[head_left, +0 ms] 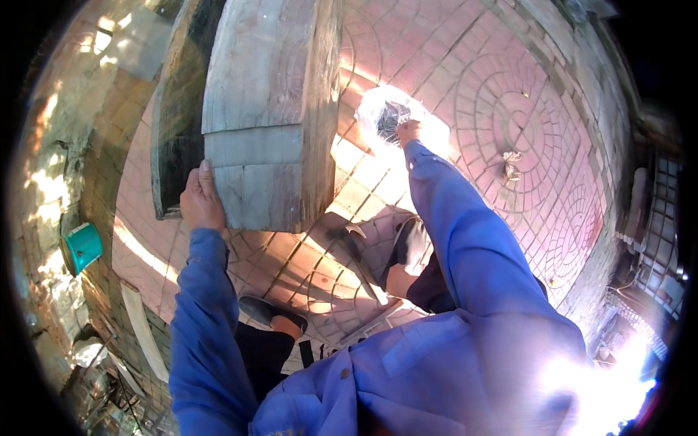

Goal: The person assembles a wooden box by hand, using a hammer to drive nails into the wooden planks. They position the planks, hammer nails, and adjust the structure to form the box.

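Note:
A long grey wooden structure of weathered planks [254, 178] with raised side boards lies before me, reaching up past the top of the view. My left hand [202, 200] grips its near left edge, thumb on top of a plank and fingers curled over the side. To the right, a white plastic bag [369, 120] stands on the paving in strong sunlight. Dark, thin nails [392, 116] fill its mouth. My right hand [409, 132] reaches down into it, fingers drawn together against the nails; glare hides what they hold. Between my legs lies a hammer [355, 229].
Pink patterned paving [480, 80] covers the ground. Crumpled brown scraps [512, 166] lie at right. On the left are a green container [83, 248] and a loose wooden strip [143, 330] by rough ground. Metal grating [660, 218] edges the far right. My shoe [273, 312] is beneath me.

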Action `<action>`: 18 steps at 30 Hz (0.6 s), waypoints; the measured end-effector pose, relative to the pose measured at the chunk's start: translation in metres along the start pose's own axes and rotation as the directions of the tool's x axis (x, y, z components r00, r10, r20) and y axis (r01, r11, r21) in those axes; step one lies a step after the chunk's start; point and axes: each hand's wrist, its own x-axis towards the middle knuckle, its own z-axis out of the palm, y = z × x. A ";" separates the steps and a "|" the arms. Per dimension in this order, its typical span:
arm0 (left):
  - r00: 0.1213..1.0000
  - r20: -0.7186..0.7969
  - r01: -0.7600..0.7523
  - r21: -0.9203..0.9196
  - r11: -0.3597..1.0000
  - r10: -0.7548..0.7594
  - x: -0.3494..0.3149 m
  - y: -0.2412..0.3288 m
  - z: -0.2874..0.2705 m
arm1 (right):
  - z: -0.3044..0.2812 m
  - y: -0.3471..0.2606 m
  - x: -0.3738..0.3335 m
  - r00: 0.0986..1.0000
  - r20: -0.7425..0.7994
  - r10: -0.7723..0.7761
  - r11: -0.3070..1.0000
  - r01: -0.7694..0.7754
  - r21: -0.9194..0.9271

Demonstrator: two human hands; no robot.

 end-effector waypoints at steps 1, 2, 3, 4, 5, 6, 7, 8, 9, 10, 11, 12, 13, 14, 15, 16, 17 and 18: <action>0.999 -0.008 -0.031 -0.014 0.999 0.031 0.001 0.000 0.000 | 0.009 0.000 0.000 0.994 -0.103 -0.026 0.997 0.017 -0.080; 0.998 0.008 -0.057 -0.069 0.996 0.058 0.004 0.003 0.006 | 0.011 0.017 0.011 0.972 -0.226 -0.060 0.985 0.020 -0.174; 0.997 0.015 -0.076 -0.109 0.991 0.078 0.008 0.010 0.014 | 0.006 0.036 0.028 0.971 -0.237 -0.031 0.998 0.018 -0.058; 0.997 0.019 -0.077 -0.107 0.991 0.079 0.007 0.012 0.013 | 0.008 0.039 0.022 0.992 -0.123 -0.027 1.000 0.029 0.010; 0.998 0.015 -0.059 -0.088 0.994 0.061 0.006 0.008 0.009 | 0.005 0.025 0.016 0.999 0.002 -0.043 0.995 0.042 0.088; 0.999 0.009 -0.042 -0.074 0.996 0.043 0.005 0.005 0.005 | -0.006 0.007 0.010 0.990 0.120 -0.069 0.985 0.049 0.163; 1.000 -0.003 -0.021 -0.054 0.998 0.021 0.001 0.002 -0.003 | -0.024 -0.030 -0.007 0.935 0.351 0.057 0.950 -0.159 0.269; 1.000 0.003 -0.014 -0.065 0.998 0.015 0.002 0.006 0.000 | -0.042 -0.028 -0.006 0.921 0.385 0.067 0.905 -0.219 0.365; 1.000 0.008 -0.009 -0.074 0.997 0.010 0.003 0.007 0.004 | -0.055 -0.024 -0.003 0.905 0.419 0.070 0.845 -0.277 0.457; 1.000 0.009 -0.003 -0.078 0.997 0.004 0.005 0.007 0.006 | -0.067 -0.025 -0.001 0.889 0.454 0.061 0.771 -0.331 0.544; 1.000 0.016 -0.010 -0.065 0.998 0.011 0.005 0.005 0.006 | -0.079 -0.033 -0.004 0.871 0.488 0.059 0.787 -0.341 0.514; 1.000 0.024 -0.017 -0.051 0.999 0.018 0.004 0.002 0.005 | -0.089 -0.039 -0.008 0.837 0.546 0.035 0.728 -0.396 0.560; 0.999 0.030 -0.026 -0.037 0.999 0.027 0.004 0.002 0.005 | -0.099 -0.041 -0.011 0.803 0.597 0.004 0.663 -0.449 0.599; 0.999 0.026 -0.029 -0.048 0.998 0.031 0.004 0.003 0.005 | -0.108 -0.045 -0.012 0.765 0.643 -0.035 0.594 -0.502 0.629; 0.999 0.021 -0.031 -0.057 0.998 0.032 0.004 0.004 0.005 | -0.117 -0.049 -0.013 0.724 0.684 -0.095 0.593 -0.510 0.623; 0.999 0.019 -0.033 -0.068 0.997 0.035 0.004 0.005 0.006 | -0.119 -0.048 -0.013 0.724 0.681 -0.109 0.556 -0.523 0.645; 0.999 0.021 -0.035 -0.060 0.998 0.036 0.005 0.005 0.007 | -0.120 -0.048 -0.014 0.723 0.679 -0.124 0.519 -0.536 0.666; 0.999 0.023 -0.036 -0.052 0.998 0.037 0.006 0.005 0.007 | -0.122 -0.047 -0.015 0.722 0.677 -0.139 0.481 -0.548 0.684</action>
